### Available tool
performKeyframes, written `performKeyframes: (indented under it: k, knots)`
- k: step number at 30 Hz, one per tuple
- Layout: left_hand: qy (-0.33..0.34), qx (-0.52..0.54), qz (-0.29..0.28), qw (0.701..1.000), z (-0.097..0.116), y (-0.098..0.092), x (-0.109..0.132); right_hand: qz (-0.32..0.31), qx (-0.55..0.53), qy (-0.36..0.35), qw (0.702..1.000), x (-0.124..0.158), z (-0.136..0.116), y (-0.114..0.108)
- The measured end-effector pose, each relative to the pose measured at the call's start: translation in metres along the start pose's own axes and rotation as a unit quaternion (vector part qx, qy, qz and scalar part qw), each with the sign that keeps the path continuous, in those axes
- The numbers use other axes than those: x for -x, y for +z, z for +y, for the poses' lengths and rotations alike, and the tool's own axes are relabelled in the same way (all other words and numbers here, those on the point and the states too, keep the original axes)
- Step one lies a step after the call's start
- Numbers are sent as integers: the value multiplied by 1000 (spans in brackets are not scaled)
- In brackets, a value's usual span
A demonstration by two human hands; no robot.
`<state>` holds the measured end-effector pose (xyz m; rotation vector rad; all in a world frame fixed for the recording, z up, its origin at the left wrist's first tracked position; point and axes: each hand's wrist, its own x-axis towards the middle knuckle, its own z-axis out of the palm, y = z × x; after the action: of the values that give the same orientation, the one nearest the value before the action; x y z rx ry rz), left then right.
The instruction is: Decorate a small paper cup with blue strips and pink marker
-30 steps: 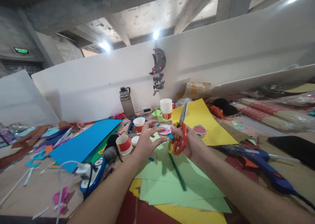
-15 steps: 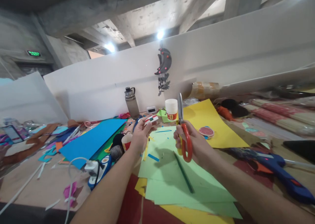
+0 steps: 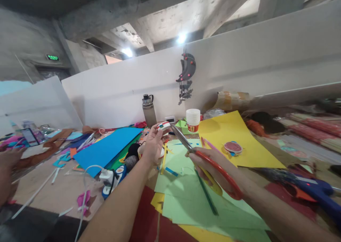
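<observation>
My left hand (image 3: pixel 153 142) is closed around a small white piece with red and green marks (image 3: pixel 163 126), pinched at the fingertips. In my right hand (image 3: pixel 204 160) is a pair of scissors (image 3: pixel 218 169) with red and yellow handles. Their blades point up and left, with the tips close to the white piece; whether they touch it I cannot tell. Below both hands lie light green paper sheets (image 3: pixel 183 203), with a dark green pencil (image 3: pixel 206 194) and a blue paper strip (image 3: pixel 171 171) on top.
Stacked paper cups (image 3: pixel 193 120) and a grey bottle (image 3: pixel 149 110) stand at the back. Yellow paper (image 3: pixel 255 148) lies to the right, near a blue glue gun (image 3: pixel 314 188). Blue paper (image 3: pixel 112 148) and a power strip (image 3: pixel 117 181) are on the left. Another person's hand (image 3: pixel 10 160) shows at the far left.
The scissors have swung from upright to tilted left, bringing the blade tips near the white piece. The view has shifted left, and another person's hand has appeared at the left edge.
</observation>
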<state>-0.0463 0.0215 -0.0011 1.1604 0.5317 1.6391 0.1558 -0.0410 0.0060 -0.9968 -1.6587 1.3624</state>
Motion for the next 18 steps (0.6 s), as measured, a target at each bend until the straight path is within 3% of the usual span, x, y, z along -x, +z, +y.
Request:
performKeyframes:
  k: [3,18]
  knots:
    - [2,4,4,1000,-1,1,0,-44,37,37,998,0,-1,1]
    - [6,-5,-21,1000,-3,4,2,-28,34,25,999,1,2,5]
